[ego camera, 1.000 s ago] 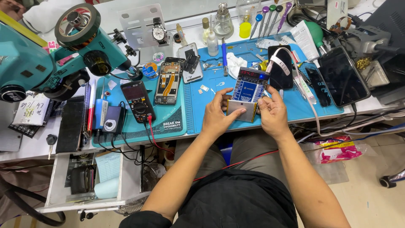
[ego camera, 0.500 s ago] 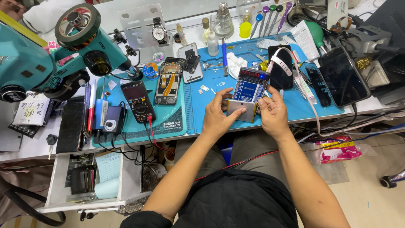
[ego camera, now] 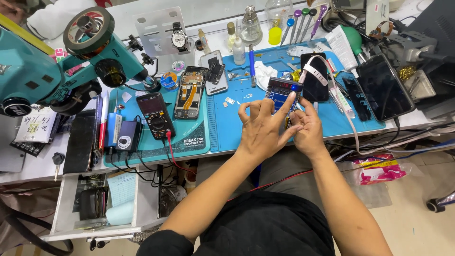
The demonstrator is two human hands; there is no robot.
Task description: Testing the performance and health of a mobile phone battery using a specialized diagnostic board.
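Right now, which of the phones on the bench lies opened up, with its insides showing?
The opened phone on the teal mat, beside the multimeter: an orange ribbon cable shows inside. The dark-screened phone at the right is closed.

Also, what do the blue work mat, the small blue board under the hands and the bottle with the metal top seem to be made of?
Blue work mat: probably silicone or rubber; matte, with moulded ridges.
Small blue board, touched by the left hand and right hand: looks like a printed circuit board with a lit red display.
Bottle: clear, glossy, likely glass, with a shiny metal cap.
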